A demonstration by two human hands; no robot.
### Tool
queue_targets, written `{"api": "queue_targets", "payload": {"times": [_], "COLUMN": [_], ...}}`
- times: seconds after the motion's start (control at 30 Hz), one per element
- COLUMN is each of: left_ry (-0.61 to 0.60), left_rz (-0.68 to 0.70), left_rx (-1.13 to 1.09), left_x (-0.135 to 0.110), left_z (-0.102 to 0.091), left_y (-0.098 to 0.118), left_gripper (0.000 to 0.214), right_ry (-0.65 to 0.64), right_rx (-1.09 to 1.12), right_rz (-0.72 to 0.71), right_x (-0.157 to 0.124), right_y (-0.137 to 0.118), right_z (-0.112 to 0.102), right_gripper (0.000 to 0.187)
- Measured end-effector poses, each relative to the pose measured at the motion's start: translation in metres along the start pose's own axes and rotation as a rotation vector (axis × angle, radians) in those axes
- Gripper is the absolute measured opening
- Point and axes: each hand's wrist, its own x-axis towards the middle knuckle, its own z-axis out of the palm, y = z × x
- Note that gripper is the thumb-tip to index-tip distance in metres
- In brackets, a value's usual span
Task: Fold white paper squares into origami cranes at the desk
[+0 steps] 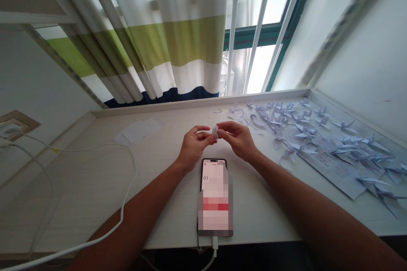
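Note:
A small piece of folded white paper (215, 133) is held up over the desk, between my two hands. My left hand (194, 144) pinches it from the left with thumb and fingers. From the right, the thumb and fingertips of my right hand (238, 137) close on its other side. The fingers partly cover the paper, so its exact shape is hard to make out. Just below the hands a phone (213, 194) lies on the desk, its lit screen partly blurred out.
Many folded paper cranes (305, 129) spread over the right of the desk, some on a printed sheet (330, 169). Flat white paper sheets (140, 130) lie at the left. A white cable (132, 178) crosses the left side. A curtain (178, 42) and white railing (254, 42) stand behind.

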Motion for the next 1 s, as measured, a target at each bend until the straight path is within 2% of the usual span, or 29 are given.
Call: {"api": "queue_targets", "payload": {"times": [0.1,0.27,0.47,0.73,1.0], "left_ry": [-0.054,-0.124,-0.177,-0.314,-0.241], "left_rz": [-0.008,-0.026,-0.056,-0.194,-0.153], "left_rx": [-0.025,-0.015,0.058,0.029,0.019], "left_x": [0.001,0.003,0.005,0.006,0.005], "left_z": [-0.004,-0.006,-0.011,-0.023,-0.017], "left_y": [-0.001,0.001,0.008,0.009,0.006], "left_gripper": [0.050,0.055,0.058,0.065,0.060], "right_ry": [0.001,-0.061,-0.088,-0.199,-0.144], "right_rx": [-0.012,0.010,0.107,0.040,-0.060], "right_rz": [-0.046,-0.044,0.064,0.098,0.015], "right_x": [0.001,0.000,0.000,0.003,0.002], "right_y": [-0.003,-0.009,-0.005,-0.012,-0.012], "right_z": [-0.003,-0.002,0.000,-0.009,-0.009], "right_gripper": [0.031,0.021,0.022,0.020,0.014]}}
